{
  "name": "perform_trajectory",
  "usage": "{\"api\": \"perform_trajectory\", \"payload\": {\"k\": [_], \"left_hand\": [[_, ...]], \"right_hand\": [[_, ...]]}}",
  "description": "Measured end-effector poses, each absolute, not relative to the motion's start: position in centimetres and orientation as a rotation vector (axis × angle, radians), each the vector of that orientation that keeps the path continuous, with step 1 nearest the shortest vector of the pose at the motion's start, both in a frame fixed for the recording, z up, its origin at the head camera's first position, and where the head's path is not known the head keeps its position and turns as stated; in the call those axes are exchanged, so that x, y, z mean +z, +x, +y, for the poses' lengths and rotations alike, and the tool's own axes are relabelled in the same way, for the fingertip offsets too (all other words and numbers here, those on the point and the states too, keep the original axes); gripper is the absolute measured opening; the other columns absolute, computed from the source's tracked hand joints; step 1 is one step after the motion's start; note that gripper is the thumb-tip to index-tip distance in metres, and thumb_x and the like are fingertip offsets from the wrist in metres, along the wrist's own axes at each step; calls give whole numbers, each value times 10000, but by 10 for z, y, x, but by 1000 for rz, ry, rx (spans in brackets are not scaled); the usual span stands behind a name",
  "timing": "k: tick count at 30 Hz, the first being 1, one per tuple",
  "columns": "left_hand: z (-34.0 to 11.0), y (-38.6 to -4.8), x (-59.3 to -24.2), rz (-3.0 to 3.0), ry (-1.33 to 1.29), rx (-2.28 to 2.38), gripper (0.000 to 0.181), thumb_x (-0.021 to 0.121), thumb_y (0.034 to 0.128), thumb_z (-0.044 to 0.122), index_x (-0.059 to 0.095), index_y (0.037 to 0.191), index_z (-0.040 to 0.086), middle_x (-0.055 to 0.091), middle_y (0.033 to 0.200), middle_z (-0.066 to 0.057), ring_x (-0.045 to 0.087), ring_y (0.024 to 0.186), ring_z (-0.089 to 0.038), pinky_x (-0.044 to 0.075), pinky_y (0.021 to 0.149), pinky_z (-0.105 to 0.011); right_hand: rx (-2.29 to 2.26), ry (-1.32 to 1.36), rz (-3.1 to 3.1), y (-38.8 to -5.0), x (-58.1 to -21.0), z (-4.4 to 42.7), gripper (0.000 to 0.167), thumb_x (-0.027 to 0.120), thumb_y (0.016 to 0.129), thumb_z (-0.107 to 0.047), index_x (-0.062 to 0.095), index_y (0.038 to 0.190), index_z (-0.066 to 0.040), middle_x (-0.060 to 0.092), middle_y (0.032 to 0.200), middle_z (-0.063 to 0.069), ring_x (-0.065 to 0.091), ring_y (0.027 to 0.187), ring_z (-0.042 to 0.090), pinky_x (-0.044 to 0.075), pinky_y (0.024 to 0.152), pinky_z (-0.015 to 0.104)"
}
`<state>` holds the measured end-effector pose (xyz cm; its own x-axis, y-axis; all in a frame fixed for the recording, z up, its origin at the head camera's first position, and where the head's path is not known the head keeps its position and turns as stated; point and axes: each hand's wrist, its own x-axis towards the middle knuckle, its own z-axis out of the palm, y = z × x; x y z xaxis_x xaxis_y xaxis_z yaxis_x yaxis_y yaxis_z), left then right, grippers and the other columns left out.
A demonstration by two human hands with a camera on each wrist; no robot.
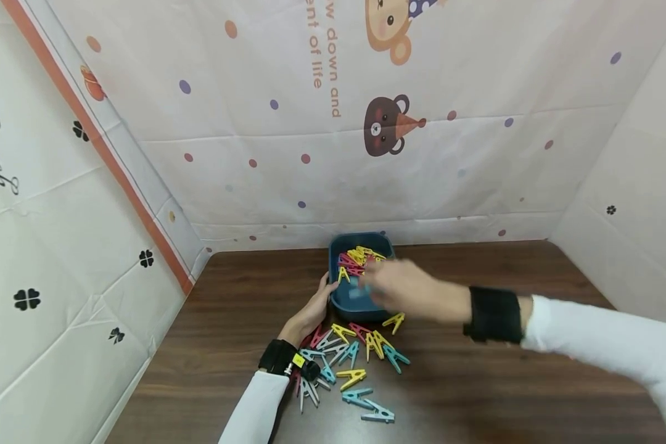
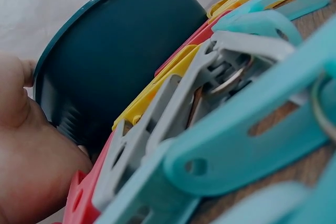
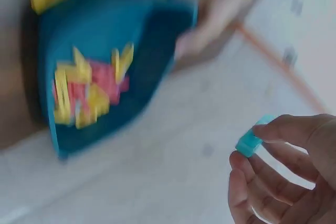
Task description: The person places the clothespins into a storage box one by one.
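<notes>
A dark blue plastic bin [image 1: 361,238] with yellow and red clothespins [image 3: 84,90] inside stands on the table. My left hand [image 1: 309,316] grips the bin's near left side, the thumb at its rim; in the left wrist view the palm [image 2: 31,156] is against the wall. My right hand [image 1: 402,287], blurred, is over the bin's right side. In the right wrist view its thumb and fingers pinch a turquoise clothespin [image 3: 251,141]. Loose yellow, red, grey and turquoise clothespins [image 1: 353,377] lie in front of the bin, several close under the left wrist.
The brown wooden table [image 1: 505,382] ends at a white printed cloth [image 1: 288,185] just behind the bin. Similar cloth hangs along the left and right sides. A black band [image 1: 494,314] is on each wrist.
</notes>
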<state>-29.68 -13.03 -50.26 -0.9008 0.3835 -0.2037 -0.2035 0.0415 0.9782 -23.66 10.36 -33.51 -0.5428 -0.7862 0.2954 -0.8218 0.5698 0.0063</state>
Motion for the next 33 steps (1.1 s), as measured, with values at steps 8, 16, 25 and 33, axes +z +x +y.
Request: {"api": "perform_trajectory", "payload": {"k": [8,16,25,33], "left_hand": [[-129,-297,-504,1884,194,1936,746,365,1099,422,-125,1639,267,-160,1720,-112,-130,1589,-347,5,1252,-641],[-129,-297,-503,1883,182,1956,727,372,1099,412,-92,1643,281,-133,1725,-99,-121,1592,-328,0,1251,-638],[-125,-300,-502,1892,190,1946,720,367,1100,402,-88,1645,281,-147,1722,-100,-113,1593,-336,10,1253,-635],[-129,-298,-502,1911,187,1941,732,362,1096,417,-100,1644,269,-142,1723,-112,-106,1593,-351,15,1258,-628]], "right_hand": [[366,912,-2745,-353,-286,72,202,707,946,-115,759,1120,-28,748,1097,165,710,895,268,588,739,408],[512,719,-3019,-406,-337,62,232,621,949,-3,639,719,-24,579,714,100,537,625,214,474,613,337],[407,660,-3293,-416,-392,70,297,636,936,18,593,659,-79,416,646,20,352,539,143,337,523,277],[456,671,-3334,-414,-401,70,451,585,980,-5,519,554,-139,423,543,-5,487,458,122,414,477,243]]}}
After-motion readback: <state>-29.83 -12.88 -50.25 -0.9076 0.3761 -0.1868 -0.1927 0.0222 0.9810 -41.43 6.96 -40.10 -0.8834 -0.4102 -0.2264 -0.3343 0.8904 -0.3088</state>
